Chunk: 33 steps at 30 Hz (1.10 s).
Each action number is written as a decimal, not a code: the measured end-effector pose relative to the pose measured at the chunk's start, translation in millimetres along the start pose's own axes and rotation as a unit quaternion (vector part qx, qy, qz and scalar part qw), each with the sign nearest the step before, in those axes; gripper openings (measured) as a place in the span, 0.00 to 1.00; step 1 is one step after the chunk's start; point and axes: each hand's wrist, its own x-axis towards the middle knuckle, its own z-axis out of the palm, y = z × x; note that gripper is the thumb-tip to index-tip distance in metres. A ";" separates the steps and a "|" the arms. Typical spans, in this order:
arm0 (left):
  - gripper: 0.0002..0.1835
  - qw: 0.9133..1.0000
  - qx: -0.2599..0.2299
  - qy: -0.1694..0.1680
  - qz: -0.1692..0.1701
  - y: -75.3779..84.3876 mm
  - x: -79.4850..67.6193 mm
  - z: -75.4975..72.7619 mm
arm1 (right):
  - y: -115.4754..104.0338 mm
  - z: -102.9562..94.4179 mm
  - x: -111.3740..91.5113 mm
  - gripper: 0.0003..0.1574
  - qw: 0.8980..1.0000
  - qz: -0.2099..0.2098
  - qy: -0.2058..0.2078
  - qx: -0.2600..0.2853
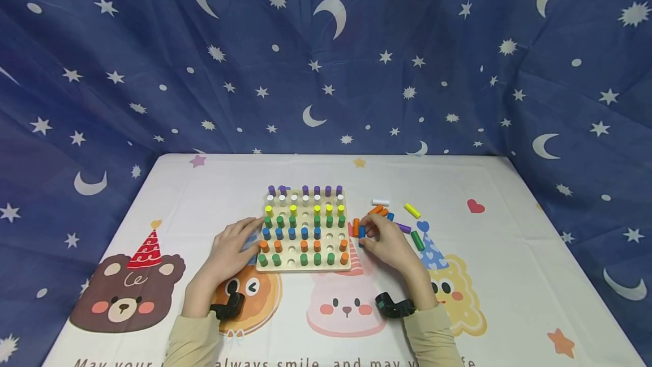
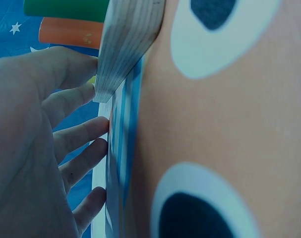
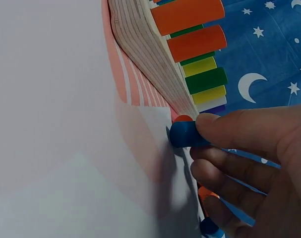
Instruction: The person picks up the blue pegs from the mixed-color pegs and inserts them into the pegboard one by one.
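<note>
A wooden pegboard (image 1: 285,270) stands on the table with rows of purple, white, yellow, green, blue and orange pegs in its holes; some holes are bare. My left hand (image 1: 234,249) rests at the board's left side, its thumb and index fingertip touching the wooden edge (image 2: 128,44) in the left wrist view. Right of the board, my right hand (image 1: 389,242) pinches a blue peg (image 3: 185,134) between thumb and fingers. That peg is close to the table surface, beside a loose orange peg (image 1: 356,227).
More loose pegs lie around the right hand: a white peg (image 1: 380,203), a yellow peg (image 1: 412,210), a purple peg (image 1: 403,228), a green peg (image 1: 417,240) and orange ones. A cartoon-printed cloth (image 1: 509,276) covers the table, and a starry blue curtain (image 1: 367,106) hangs behind.
</note>
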 end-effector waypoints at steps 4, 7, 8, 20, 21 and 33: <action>0.29 1.000 0.000 -0.002 -0.001 -0.3 0.0 -0.2 | -0.6 -1.1 -0.3 0.19 1.000 0.001 -0.001 0.007; 0.29 1.000 0.000 -0.003 -0.002 -0.6 -0.1 -0.2 | -0.7 -1.9 -0.3 0.17 1.000 -0.002 -0.001 0.009; 0.29 1.000 0.000 -0.003 -0.002 -0.8 -0.2 -0.1 | -0.9 -2.2 -0.3 0.17 1.000 -0.003 -0.001 0.009; 0.29 1.000 -0.005 -0.002 -0.003 -2.3 -0.7 1.2 | -4.9 -5.4 -1.4 0.15 1.000 -0.012 0.006 0.009; 0.29 1.000 -0.005 -0.002 -0.003 -2.3 -0.6 1.3 | -5.4 -5.7 -1.5 0.15 1.000 -0.012 0.007 0.010; 0.30 1.000 -0.003 -0.005 -0.003 -1.0 0.5 0.7 | -9.1 -10.1 -1.9 0.15 0.999 -0.030 0.004 0.014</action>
